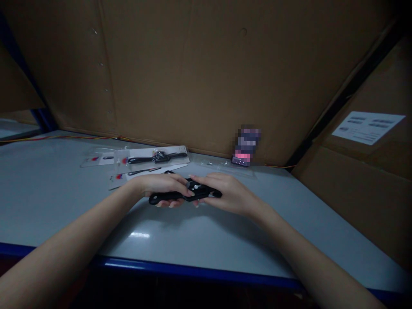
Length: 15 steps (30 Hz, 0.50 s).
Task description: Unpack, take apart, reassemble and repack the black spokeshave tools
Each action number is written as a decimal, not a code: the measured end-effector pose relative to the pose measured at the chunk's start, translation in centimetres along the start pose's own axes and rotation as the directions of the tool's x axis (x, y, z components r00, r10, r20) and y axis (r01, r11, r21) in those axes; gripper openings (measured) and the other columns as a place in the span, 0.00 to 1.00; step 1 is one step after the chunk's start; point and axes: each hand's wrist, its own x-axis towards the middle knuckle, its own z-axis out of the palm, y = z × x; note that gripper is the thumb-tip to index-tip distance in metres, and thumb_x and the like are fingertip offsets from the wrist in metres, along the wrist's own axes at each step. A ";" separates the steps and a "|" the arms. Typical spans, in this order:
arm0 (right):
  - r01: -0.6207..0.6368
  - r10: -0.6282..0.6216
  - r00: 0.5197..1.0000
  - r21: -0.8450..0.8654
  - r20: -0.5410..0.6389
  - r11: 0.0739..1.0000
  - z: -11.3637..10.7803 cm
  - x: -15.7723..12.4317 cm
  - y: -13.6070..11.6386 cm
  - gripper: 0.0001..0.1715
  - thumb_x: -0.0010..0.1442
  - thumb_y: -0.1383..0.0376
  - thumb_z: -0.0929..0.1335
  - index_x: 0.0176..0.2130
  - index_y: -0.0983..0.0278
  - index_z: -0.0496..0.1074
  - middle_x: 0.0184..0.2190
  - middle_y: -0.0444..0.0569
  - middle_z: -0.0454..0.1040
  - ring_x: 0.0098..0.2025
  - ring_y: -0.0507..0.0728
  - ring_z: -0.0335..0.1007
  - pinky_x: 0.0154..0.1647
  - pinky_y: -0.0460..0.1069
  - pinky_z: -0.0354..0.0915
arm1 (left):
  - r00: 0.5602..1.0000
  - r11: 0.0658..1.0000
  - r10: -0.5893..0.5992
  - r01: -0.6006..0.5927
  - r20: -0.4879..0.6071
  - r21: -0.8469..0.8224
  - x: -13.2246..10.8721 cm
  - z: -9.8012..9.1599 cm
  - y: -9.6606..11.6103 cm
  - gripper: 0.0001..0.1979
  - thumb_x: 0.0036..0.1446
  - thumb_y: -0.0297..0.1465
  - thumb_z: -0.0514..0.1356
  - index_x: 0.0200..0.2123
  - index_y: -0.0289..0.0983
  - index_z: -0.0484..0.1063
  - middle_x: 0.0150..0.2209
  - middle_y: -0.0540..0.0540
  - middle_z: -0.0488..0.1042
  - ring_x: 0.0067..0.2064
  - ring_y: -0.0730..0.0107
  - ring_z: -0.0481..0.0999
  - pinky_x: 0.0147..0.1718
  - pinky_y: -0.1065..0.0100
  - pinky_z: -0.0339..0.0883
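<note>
Both my hands are closed around a black spokeshave (195,187), held just above the grey tabletop. My left hand (165,184) grips it with the thumb along its middle and the fingers curled beneath, one handle end sticking out to the left. My right hand (230,193) wraps the other side, its fingertips near the middle. Some of the tool is hidden by my fingers. Behind my left hand lies a carded pack (154,157) with a similar black tool, over another white card (149,171).
A phone (246,148), partly pixelated, leans upright against the cardboard back wall (193,77). Clear plastic packaging (212,164) lies beside it. A labelled cardboard box (357,171) stands at the right. The grey table (206,240) has a blue front edge.
</note>
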 end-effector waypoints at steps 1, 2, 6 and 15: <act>0.003 -0.003 1.000 0.005 -0.005 1.000 0.0 0.0 0.0 0.30 0.56 0.65 0.66 0.57 0.61 0.60 0.40 0.50 0.74 0.40 0.55 0.69 0.39 0.51 0.64 | 1.000 1.000 0.005 -0.005 0.000 0.003 0.1 -0.1 -0.1 0.15 0.55 0.37 0.54 0.41 0.35 0.71 0.16 0.54 0.61 0.11 0.81 0.56 0.08 0.78 0.48; 0.005 -0.005 1.000 0.009 -0.008 1.000 0.0 0.1 0.0 0.30 0.56 0.65 0.66 0.57 0.61 0.60 0.41 0.50 0.74 0.40 0.55 0.69 0.39 0.51 0.64 | 1.000 1.000 0.006 -0.006 -0.002 0.003 0.1 -0.1 -0.1 0.15 0.55 0.38 0.54 0.41 0.34 0.71 0.16 0.54 0.61 0.11 0.81 0.55 0.08 0.79 0.48; -0.003 0.003 1.000 -0.002 0.000 1.000 -0.1 0.1 0.1 0.28 0.56 0.64 0.66 0.56 0.60 0.60 0.41 0.49 0.74 0.41 0.55 0.69 0.40 0.51 0.63 | 0.999 1.000 0.002 -0.002 -0.034 -0.018 0.3 0.0 -0.1 0.14 0.54 0.37 0.55 0.39 0.34 0.71 0.16 0.56 0.58 0.11 0.83 0.52 0.07 0.79 0.43; -0.040 0.020 0.996 -0.245 -0.084 0.969 -1.0 0.3 -0.9 0.23 0.56 0.56 0.66 0.49 0.62 0.65 0.44 0.50 0.71 0.46 0.57 0.64 0.44 0.52 0.56 | 0.989 0.998 -0.012 0.003 -0.145 -0.063 0.4 0.2 0.2 0.11 0.54 0.37 0.56 0.34 0.35 0.70 0.15 0.55 0.59 0.11 0.82 0.52 0.07 0.78 0.43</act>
